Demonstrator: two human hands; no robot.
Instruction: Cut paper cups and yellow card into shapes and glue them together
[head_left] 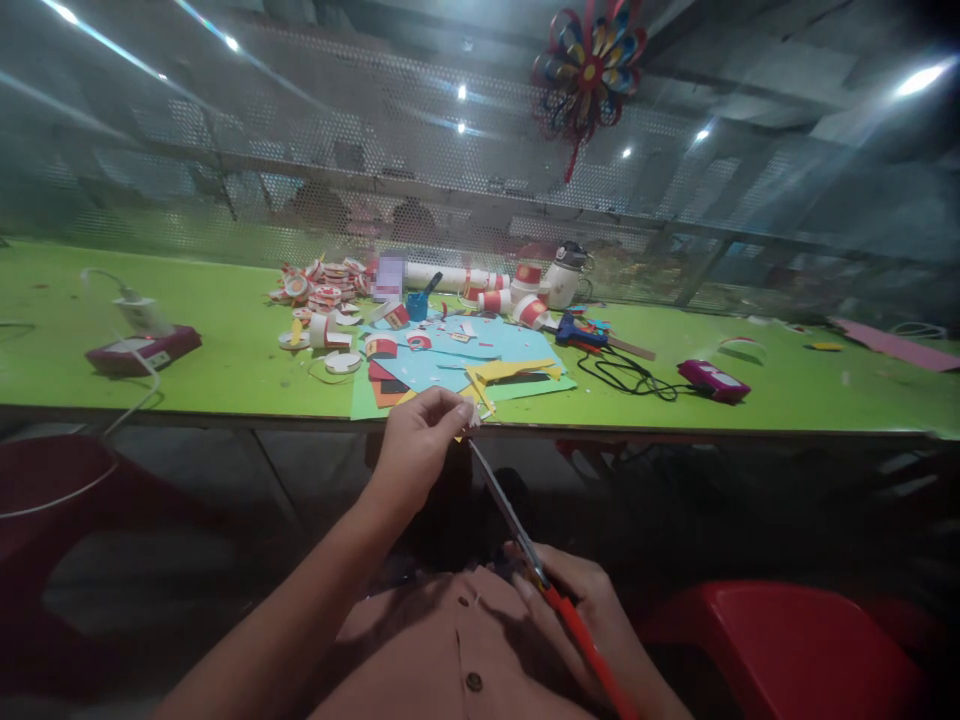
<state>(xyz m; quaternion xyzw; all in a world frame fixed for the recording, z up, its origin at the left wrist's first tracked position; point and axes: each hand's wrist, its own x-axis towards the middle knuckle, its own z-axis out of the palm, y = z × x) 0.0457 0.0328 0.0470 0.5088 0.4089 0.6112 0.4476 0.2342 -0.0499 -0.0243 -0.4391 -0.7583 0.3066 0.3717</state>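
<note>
My left hand (426, 438) is closed in a pinch on a small white paper piece (474, 412), just in front of the table's near edge. My right hand (571, 595), low in front of the shirt, grips scissors (517, 528) with orange-red handles. Their blades point up and away, and the tips come close to the paper piece; I cannot tell whether they touch it. Beyond the left hand, yellow paper (517, 372) and light blue sheets (450, 352) lie on the table with small scraps on them.
The green table (637, 400) carries paper cups (529, 305), a heap of round pieces (326, 285), a blue glue gun (579, 332) with a black cable, and purple power sockets (714, 381). A red stool (795, 640) stands at the right. A mesh partition (450, 190) rises behind.
</note>
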